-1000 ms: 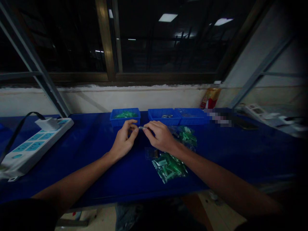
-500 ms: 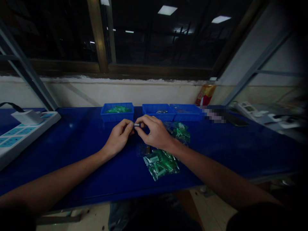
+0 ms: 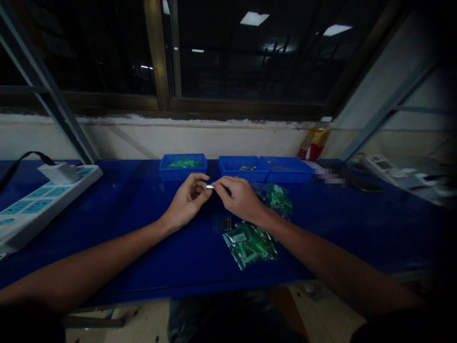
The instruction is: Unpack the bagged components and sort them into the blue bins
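Note:
My left hand (image 3: 186,202) and my right hand (image 3: 240,198) meet above the blue table (image 3: 135,228), fingertips pinched on a small pale metal part (image 3: 210,186) held between them. Just under my right wrist lies a clear bag of green parts (image 3: 250,244). A second bag of green parts (image 3: 277,197) sits behind my right hand. A tiny clear bag with dark pieces (image 3: 223,222) lies between the hands and the near bag.
Three blue trays stand at the table's back: the left tray (image 3: 183,166) holds green parts, the middle tray (image 3: 243,169) small metal pieces, the right tray (image 3: 287,169) little that I can make out. A white power strip (image 3: 39,202) lies far left. A red-yellow packet (image 3: 312,144) leans against the wall.
My hands stay pinched together on the small part, with only slight finger shifts. The view has swung a little left and right.

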`<state>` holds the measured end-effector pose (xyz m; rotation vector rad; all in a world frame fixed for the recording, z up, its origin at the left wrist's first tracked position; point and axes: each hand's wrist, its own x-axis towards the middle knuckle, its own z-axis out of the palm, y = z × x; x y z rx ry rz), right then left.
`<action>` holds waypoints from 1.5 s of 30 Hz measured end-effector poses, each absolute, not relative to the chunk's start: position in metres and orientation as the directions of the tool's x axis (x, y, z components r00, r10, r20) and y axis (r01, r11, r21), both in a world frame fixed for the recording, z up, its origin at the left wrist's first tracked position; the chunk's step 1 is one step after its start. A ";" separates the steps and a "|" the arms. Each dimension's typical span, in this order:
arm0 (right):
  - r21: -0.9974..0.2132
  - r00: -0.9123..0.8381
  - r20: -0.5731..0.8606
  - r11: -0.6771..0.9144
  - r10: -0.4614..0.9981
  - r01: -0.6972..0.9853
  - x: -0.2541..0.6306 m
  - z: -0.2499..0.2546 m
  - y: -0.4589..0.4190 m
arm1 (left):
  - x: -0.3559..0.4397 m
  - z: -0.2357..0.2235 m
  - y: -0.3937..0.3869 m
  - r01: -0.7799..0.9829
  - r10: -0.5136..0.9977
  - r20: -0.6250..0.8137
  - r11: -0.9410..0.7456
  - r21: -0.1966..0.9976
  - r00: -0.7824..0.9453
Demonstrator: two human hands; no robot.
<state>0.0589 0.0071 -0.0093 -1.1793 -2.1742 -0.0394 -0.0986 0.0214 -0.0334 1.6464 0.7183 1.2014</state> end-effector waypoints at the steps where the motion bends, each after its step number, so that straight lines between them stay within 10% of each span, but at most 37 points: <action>1: -0.273 -0.377 0.551 0.587 0.745 0.762 0.059 -0.009 0.008 | -0.099 -0.034 0.021 -0.056 0.840 0.410 -0.419 0.906 0.355; 16: -0.353 -0.379 0.534 0.606 0.756 0.713 0.058 -0.010 0.006 | -0.100 -0.034 0.024 0.174 0.906 0.319 -0.374 0.911 0.279; 26: -0.316 -0.386 0.508 0.583 0.770 0.749 0.063 -0.003 0.008 | -0.098 -0.032 0.016 0.202 0.804 0.518 -0.581 0.788 0.292; 45: -0.345 -0.319 0.567 0.571 0.759 0.745 0.059 -0.004 0.005 | -0.098 -0.030 0.024 0.014 0.877 0.394 -0.413 0.910 0.274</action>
